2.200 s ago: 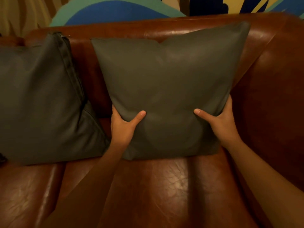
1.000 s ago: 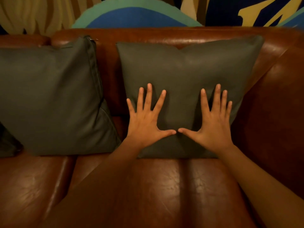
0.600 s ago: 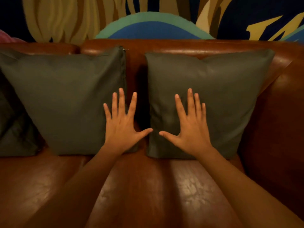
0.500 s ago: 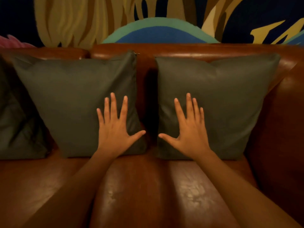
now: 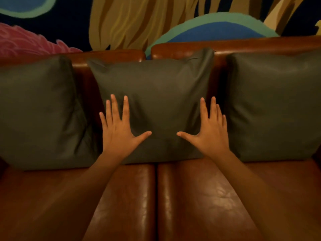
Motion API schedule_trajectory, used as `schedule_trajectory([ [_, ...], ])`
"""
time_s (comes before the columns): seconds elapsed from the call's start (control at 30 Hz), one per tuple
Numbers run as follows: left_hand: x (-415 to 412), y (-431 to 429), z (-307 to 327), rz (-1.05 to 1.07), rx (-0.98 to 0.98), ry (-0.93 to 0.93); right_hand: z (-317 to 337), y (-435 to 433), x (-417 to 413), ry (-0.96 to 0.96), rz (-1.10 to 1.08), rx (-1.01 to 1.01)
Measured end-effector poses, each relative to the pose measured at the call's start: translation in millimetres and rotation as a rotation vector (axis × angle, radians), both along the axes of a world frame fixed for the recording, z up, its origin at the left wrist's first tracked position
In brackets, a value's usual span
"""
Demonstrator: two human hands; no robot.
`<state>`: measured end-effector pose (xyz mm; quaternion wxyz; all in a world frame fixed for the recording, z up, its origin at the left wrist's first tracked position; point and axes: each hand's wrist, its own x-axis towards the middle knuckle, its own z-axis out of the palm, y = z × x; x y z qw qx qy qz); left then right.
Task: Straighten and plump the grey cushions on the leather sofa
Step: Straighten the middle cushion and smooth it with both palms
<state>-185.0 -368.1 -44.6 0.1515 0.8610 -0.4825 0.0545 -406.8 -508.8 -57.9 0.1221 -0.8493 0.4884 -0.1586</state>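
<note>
Three grey cushions lean upright against the back of a brown leather sofa (image 5: 205,192). The middle cushion (image 5: 156,87) stands over the gap between the two seat pads. My left hand (image 5: 118,129) lies flat on its lower left part with fingers spread. My right hand (image 5: 208,131) lies flat on its lower right edge, fingers spread too. Neither hand grips anything. The left cushion (image 5: 38,112) looks creased and slumped. The right cushion (image 5: 274,105) stands smooth, close to the middle one.
A painted wall (image 5: 132,20) with blue, yellow and pink shapes rises behind the sofa back (image 5: 260,44). Both seat pads in front of the cushions show bare, shiny leather. My forearms cross the seat pads from the bottom edge.
My view and both hands have shifted left from the right cushion to the middle one. Earlier my hands gripped the right cushion's sides; now both palms lie flat on the middle cushion.
</note>
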Motion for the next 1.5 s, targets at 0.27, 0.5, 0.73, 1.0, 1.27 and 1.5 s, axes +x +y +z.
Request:
schedule_trajectory([
  [0.27,42,14,-19,0.127,-0.009,0.207,-10,5,26,-0.139,-0.176,0.256],
  [0.5,50,2,-48,0.168,-0.048,0.528,-25,-4,31,-0.197,-0.149,0.328],
  [0.73,52,-8,-68,0.197,-0.34,1.037,-42,-34,31,-0.613,-0.13,0.535],
  [1.0,49,-14,-78,0.18,-0.524,1.014,-54,-45,38,-0.772,-0.115,0.565],
  [1.27,49,0,-65,0.134,-0.556,0.95,-52,-28,34,-0.815,-0.132,0.465],
  [1.5,51,12,-65,0.123,-0.522,0.974,-52,-11,32,-0.816,-0.166,0.465],
])
